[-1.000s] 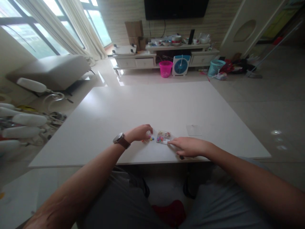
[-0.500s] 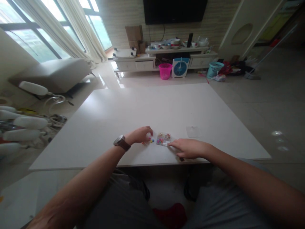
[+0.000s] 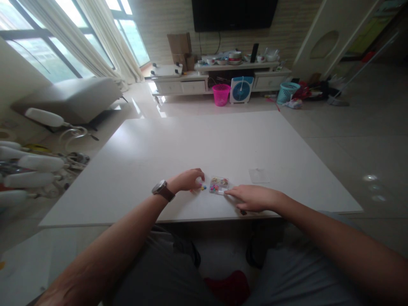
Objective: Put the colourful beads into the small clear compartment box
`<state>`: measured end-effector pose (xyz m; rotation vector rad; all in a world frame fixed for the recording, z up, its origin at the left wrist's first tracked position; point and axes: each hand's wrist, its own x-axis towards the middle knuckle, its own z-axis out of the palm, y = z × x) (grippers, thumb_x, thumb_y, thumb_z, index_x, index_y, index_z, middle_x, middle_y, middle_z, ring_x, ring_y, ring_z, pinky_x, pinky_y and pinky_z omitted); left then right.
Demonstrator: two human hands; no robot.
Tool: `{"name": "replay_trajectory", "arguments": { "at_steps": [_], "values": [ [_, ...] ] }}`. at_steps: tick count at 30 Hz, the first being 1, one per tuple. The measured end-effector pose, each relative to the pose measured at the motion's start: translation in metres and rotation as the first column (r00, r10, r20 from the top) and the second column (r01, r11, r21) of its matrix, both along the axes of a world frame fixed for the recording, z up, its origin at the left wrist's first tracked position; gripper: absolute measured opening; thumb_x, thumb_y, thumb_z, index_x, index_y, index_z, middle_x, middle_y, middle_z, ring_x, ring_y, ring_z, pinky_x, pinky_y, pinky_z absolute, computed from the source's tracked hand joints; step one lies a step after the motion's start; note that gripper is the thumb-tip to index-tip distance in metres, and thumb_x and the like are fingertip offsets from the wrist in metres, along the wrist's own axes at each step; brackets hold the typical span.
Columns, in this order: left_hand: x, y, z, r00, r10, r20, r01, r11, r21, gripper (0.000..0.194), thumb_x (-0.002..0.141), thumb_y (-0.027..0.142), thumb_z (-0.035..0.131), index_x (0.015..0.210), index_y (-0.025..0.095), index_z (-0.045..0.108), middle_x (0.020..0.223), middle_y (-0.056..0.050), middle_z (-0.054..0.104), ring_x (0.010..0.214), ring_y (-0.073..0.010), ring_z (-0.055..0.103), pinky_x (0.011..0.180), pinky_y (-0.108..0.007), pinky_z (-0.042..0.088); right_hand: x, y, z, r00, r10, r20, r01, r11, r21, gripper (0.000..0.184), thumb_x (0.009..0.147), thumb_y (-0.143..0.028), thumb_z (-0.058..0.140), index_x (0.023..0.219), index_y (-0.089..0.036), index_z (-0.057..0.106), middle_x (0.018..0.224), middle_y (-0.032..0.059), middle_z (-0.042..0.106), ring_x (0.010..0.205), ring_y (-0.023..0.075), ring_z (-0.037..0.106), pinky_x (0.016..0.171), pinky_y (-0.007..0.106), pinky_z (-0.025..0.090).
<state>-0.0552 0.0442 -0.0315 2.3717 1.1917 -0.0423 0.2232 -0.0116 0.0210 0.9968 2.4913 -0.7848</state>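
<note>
A small clear plastic box (image 3: 219,185) with coloured bits inside lies near the front edge of the white table (image 3: 197,144). My left hand (image 3: 186,180), a watch on its wrist, is curled in a pinch over a few loose coloured beads (image 3: 202,186) just left of the box; what its fingertips hold is too small to make out. My right hand (image 3: 251,198) rests flat on the table, fingers stretched out, its fingertips touching the box's right front corner.
A clear flat lid (image 3: 259,175) lies on the table right of the box. Beyond the table are a pink basket (image 3: 221,94), a blue fan (image 3: 241,89), a teal basket (image 3: 286,92) and a TV cabinet (image 3: 219,76). A grey sofa (image 3: 70,97) stands at left.
The view shifted slightly. My left hand's fingers worked a little over the loose beads; my right hand stayed at the box.
</note>
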Motion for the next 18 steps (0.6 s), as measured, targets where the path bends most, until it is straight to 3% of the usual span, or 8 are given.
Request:
{"name": "replay_trajectory", "arguments": {
  "at_steps": [18],
  "values": [
    [0.0003, -0.0001, -0.0012, 1.000, -0.004, 0.013, 0.004, 1.000, -0.004, 0.026, 0.077, 0.020, 0.063, 0.102, 0.019, 0.069, 0.114, -0.007, 0.063, 0.100, -0.0199, 0.063, 0.094, -0.028, 0.048, 0.0003, 0.0000, -0.0004, 1.000, -0.004, -0.005, 0.004, 1.000, 0.004, 0.064, 0.084, -0.026, 0.055, 0.146, -0.016, 0.044, 0.128, 0.0172, 0.061, 0.112, 0.0294, 0.060, 0.092, 0.037, 0.048]
  ]
}}
